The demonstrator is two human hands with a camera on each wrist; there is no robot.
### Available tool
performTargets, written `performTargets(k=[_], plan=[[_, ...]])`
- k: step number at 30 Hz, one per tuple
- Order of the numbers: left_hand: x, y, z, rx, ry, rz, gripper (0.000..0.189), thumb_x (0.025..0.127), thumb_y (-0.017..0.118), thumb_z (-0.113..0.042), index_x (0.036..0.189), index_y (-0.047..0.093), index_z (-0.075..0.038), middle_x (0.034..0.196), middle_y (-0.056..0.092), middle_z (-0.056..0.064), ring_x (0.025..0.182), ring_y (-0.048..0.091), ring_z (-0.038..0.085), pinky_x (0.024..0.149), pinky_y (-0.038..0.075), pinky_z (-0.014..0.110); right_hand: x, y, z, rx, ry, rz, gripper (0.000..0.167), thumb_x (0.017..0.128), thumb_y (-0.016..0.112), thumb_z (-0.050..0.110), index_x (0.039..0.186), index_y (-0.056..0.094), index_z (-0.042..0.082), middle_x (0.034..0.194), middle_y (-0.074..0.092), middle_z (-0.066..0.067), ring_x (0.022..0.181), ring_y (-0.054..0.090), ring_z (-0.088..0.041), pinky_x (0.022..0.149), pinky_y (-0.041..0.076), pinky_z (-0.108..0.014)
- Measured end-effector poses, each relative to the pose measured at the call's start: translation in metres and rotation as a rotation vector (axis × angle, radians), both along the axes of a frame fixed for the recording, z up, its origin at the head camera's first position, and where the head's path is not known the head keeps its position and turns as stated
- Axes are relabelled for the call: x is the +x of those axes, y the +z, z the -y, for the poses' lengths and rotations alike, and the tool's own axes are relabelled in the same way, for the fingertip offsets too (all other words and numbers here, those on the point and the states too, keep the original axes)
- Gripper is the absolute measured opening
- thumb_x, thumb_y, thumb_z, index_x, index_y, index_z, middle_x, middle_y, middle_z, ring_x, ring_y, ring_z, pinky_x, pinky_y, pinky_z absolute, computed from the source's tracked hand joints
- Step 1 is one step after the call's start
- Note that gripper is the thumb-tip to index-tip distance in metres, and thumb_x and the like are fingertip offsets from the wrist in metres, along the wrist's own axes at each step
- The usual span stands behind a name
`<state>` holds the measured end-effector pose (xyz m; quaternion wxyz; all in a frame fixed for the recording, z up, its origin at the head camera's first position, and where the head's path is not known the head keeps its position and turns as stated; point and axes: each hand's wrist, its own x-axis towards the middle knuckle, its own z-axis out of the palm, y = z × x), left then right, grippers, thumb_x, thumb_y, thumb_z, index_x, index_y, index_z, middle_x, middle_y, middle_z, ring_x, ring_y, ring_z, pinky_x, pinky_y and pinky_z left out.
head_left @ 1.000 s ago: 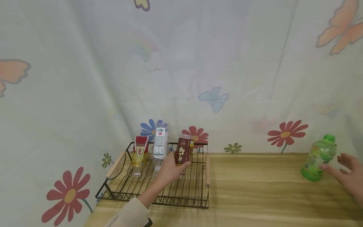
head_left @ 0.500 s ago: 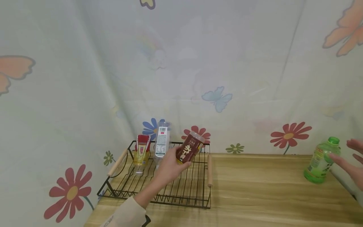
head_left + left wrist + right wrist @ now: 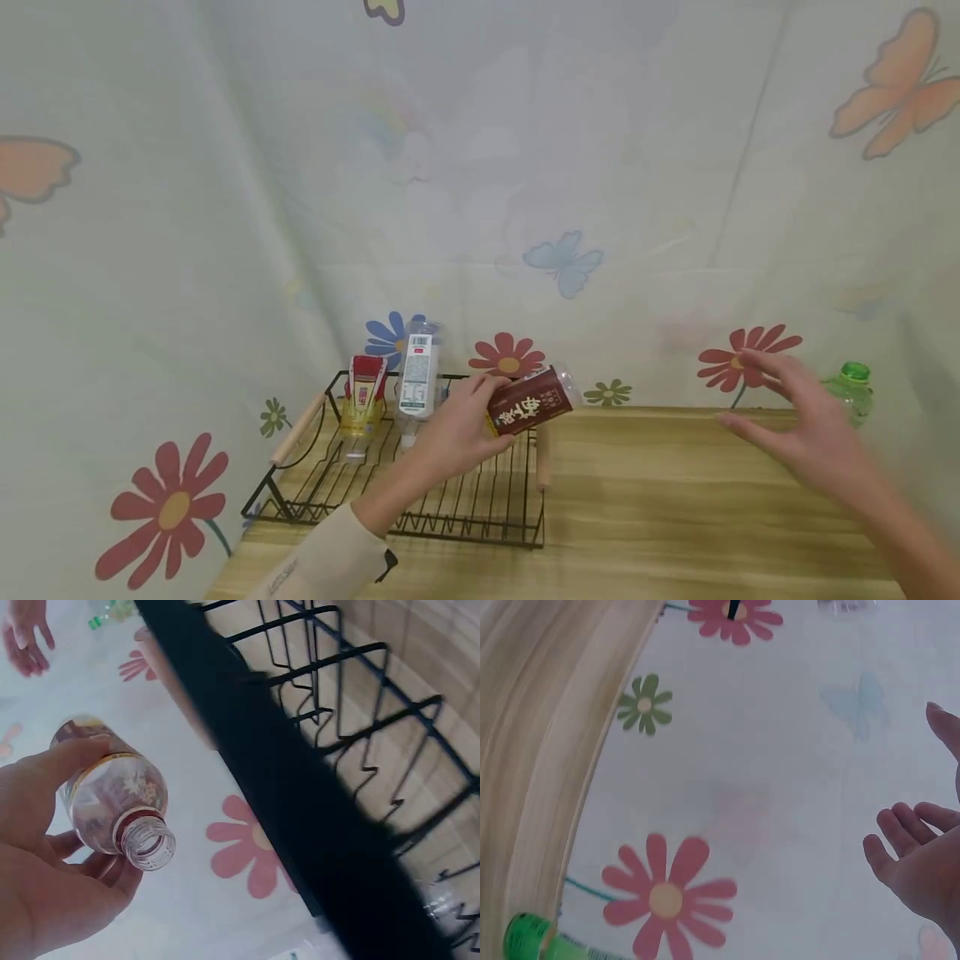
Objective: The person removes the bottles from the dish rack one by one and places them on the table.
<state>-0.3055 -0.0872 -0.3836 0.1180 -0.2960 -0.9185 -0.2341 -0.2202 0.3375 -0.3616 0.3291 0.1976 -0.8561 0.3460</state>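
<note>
Brown-labelled clear bottle (image 3: pixel 534 403): tilted, grasped in left hand (image 3: pixel 461 425), base towards right hand (image 3: pixel 810 421). The right hand: released, fingers extended, well apart from bottle. Black wire rack (image 3: pixel 465 538): beneath left hand. Green bottle (image 3: pixel 855 387): behind right hand, partly hidden.

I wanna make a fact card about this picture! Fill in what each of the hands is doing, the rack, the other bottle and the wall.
Left hand: gripping a brown-labelled bottle, tilted, its mouth uncapped
Right hand: fingers spread, holding nothing
Rack: black wire with wooden handles, on the table
Bottles in rack: red-and-yellow one, clear one with white label; both seem neck down
Other bottle: green, partly hidden behind the right hand in the head view
Wall: flowers and butterflies
</note>
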Motion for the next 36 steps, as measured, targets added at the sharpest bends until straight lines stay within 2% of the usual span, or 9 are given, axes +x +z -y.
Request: performTargets(k=[2,5,11,12,13,15,22,28,36], plan=[[0.000,0.003,-0.005,-0.016,-0.026,-0.021,0.080,0.086,0.091,-0.033,0.152,0.051,-0.013,0.141,0.056,0.006,0.124,0.057,0.024,0.098,0.056,0.044,-0.004,0.000,0.013,0.044,0.027,-0.022,0.090,0.072,0.097,0.000,0.151,0.057,0.014,0.140,0.060,0.003,0.124,0.049,0.006,0.099,0.035,-0.002],[0.000,0.007,-0.014,-0.036,-0.056,-0.041,0.079,0.085,0.092,-0.030,0.151,0.051,-0.013,0.140,0.055,0.006,0.123,0.056,0.023,0.099,0.056,0.044,-0.009,-0.002,0.031,0.103,0.052,-0.051,0.094,0.071,0.099,0.007,0.153,0.055,0.015,0.143,0.061,-0.008,0.125,0.052,-0.003,0.099,0.035,-0.006],[-0.001,0.011,-0.033,-0.135,-0.084,-0.114,0.079,0.084,0.092,-0.030,0.150,0.052,-0.013,0.137,0.052,0.005,0.119,0.054,0.020,0.100,0.055,0.040,-0.019,-0.004,0.065,0.195,0.074,-0.012,0.097,0.076,0.098,0.024,0.159,0.048,0.019,0.152,0.054,-0.004,0.136,0.054,-0.031,0.103,0.050,-0.042],[-0.001,0.012,-0.036,-0.151,-0.087,-0.121,0.079,0.084,0.092,-0.030,0.150,0.053,-0.012,0.137,0.053,0.005,0.119,0.054,0.019,0.101,0.055,0.040,-0.020,-0.004,0.070,0.207,0.088,-0.013,0.097,0.076,0.098,0.025,0.159,0.048,0.019,0.153,0.053,-0.004,0.137,0.053,-0.032,0.101,0.051,-0.050],[-0.001,0.012,-0.038,-0.168,-0.093,-0.132,0.078,0.084,0.092,-0.031,0.150,0.053,-0.012,0.137,0.054,0.005,0.120,0.054,0.019,0.101,0.054,0.039,-0.022,-0.004,0.075,0.225,0.100,-0.017,0.098,0.076,0.098,0.025,0.159,0.047,0.018,0.153,0.052,-0.003,0.138,0.053,-0.030,0.102,0.051,-0.048],[-0.001,0.014,-0.043,-0.194,-0.103,-0.138,0.077,0.085,0.091,-0.032,0.149,0.054,-0.013,0.137,0.055,0.005,0.121,0.055,0.019,0.102,0.054,0.039,-0.026,-0.004,0.084,0.250,0.135,-0.023,0.098,0.076,0.098,0.025,0.159,0.047,0.015,0.154,0.051,-0.004,0.138,0.052,-0.031,0.101,0.051,-0.056],[0.004,0.022,-0.055,-0.272,-0.137,-0.173,0.074,0.085,0.090,-0.038,0.146,0.055,-0.015,0.137,0.058,0.002,0.121,0.055,0.018,0.103,0.053,0.036,-0.038,-0.010,0.106,0.367,0.201,-0.061,0.093,0.076,0.099,0.032,0.153,0.052,0.008,0.150,0.054,-0.012,0.133,0.055,-0.039,0.099,0.052,-0.063],[0.005,0.026,-0.059,-0.327,-0.150,-0.184,0.075,0.086,0.089,-0.044,0.147,0.055,-0.016,0.134,0.058,-0.001,0.119,0.056,0.015,0.102,0.052,0.033,-0.046,-0.015,0.117,0.452,0.184,-0.091,0.089,0.072,0.101,0.033,0.145,0.058,0.005,0.143,0.059,-0.013,0.126,0.059,-0.037,0.098,0.052,-0.063],[0.008,0.027,-0.060,-0.310,-0.165,-0.189,0.074,0.086,0.089,-0.043,0.147,0.055,-0.016,0.132,0.057,-0.001,0.117,0.056,0.014,0.096,0.055,0.031,-0.053,-0.018,0.125,0.548,0.147,-0.142,0.082,0.071,0.101,0.029,0.137,0.062,0.000,0.131,0.063,-0.013,0.118,0.061,-0.033,0.098,0.052,-0.059]])
